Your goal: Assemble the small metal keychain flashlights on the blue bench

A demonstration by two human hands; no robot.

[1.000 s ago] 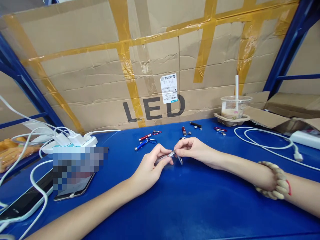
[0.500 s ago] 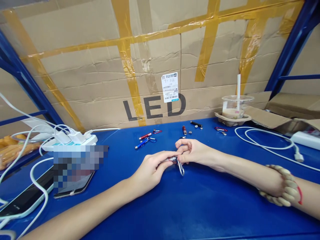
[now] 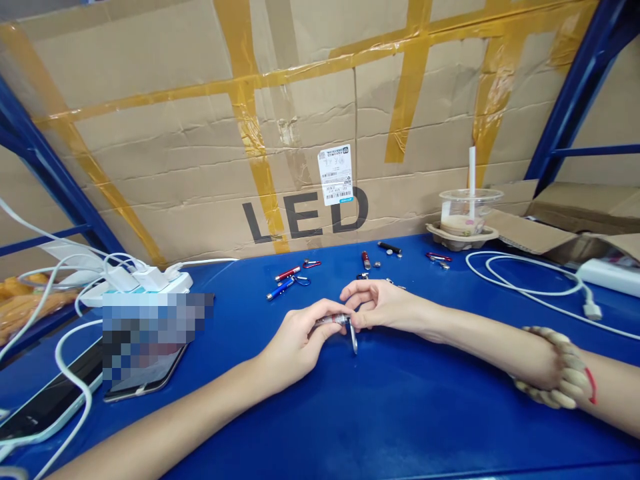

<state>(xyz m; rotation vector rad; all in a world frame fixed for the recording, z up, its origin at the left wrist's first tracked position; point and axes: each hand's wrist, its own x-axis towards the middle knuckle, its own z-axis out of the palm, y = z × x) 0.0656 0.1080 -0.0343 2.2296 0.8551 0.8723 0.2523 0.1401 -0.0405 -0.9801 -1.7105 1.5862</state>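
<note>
My left hand [image 3: 295, 343] is closed around a small silver keychain flashlight [image 3: 335, 320], held just above the blue table. At the flashlight's right end, the thumb and fingertips of my right hand [image 3: 387, 307] pinch the end, its other fingers curled loosely. A silver carabiner clip [image 3: 355, 341] hangs down from that same end. Beyond my hands lie a red keychain flashlight [image 3: 287, 273] and a blue one [image 3: 281, 289], each with a clip. A short red tube [image 3: 366, 259] and a black tube [image 3: 389, 249] lie farther back among small silver pieces.
A cardboard box [image 3: 300, 153] marked LED stands behind the table [image 3: 400, 413]. To the left are a power strip [image 3: 145, 293] with white cables and phones [image 3: 150, 380]. A drink cup [image 3: 465, 217] in a carton holder and a coiled white cable [image 3: 525, 292] sit right.
The carabiner clip has swung round and now shows nearly edge-on. My right fingertips have shifted slightly left along the flashlight's end. The whole view has moved a little.
</note>
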